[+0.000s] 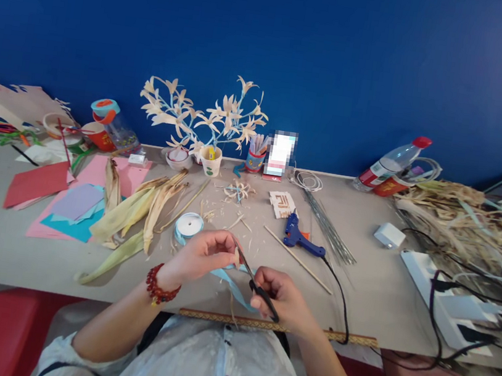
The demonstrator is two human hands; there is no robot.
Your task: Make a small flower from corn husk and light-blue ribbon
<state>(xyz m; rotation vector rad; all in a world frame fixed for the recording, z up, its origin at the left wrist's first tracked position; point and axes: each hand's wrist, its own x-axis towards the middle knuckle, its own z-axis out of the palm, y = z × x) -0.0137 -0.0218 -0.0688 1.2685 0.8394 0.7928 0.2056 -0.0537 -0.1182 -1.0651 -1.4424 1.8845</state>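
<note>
My right hand point(285, 295) grips the black handles of a pair of scissors point(269, 304), whose blades point up and left to my other hand. Between the fingertips of my left hand point(204, 255) is a small pale piece that looks like corn husk point(237, 257), right beside the blades. Light blue ribbon point(235, 285) hangs under both hands, and a ribbon spool point(189, 225) lies to the left. Behind them, husk flowers point(227, 107) stand on blue stems, and a few small husk blooms point(237, 192) lie on the table.
A blue glue gun point(302, 237) rests right of my hands, its cable running over the front edge. Thin wires point(329, 227) lie beyond it. Corn husks point(156, 199) and coloured paper point(75, 207) cover the left. A power strip point(438, 298) and a bottle point(387, 163) are on the right.
</note>
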